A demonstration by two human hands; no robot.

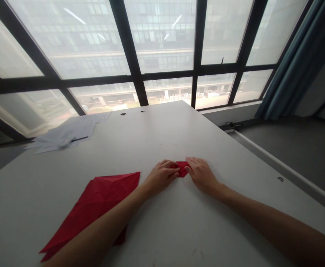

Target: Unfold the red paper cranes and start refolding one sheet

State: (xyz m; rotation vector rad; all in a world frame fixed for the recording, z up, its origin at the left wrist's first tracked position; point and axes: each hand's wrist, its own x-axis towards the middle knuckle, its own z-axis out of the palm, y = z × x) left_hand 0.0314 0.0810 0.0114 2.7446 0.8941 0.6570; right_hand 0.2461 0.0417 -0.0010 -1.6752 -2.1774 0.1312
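A small folded piece of red paper (182,168) lies on the white table (162,137), between my two hands. From the left, my left hand (164,174) presses on its edge, fingers together and thumb towards the middle. On the opposite edge, my right hand (203,173) rests with its fingers over the paper and its thumb on the near side. Both hands cover the ends of the piece, so only its middle shows. Larger creased sheets of red paper (95,196) lie to the left, partly under my left forearm.
Loose white papers (68,131) with a dark pen (79,139) lie at the table's far left. A round cable hole (123,114) sits near the back edge. Large windows stand behind, with a blue curtain (296,63) at right. A small black mark (280,179) is near the right edge.
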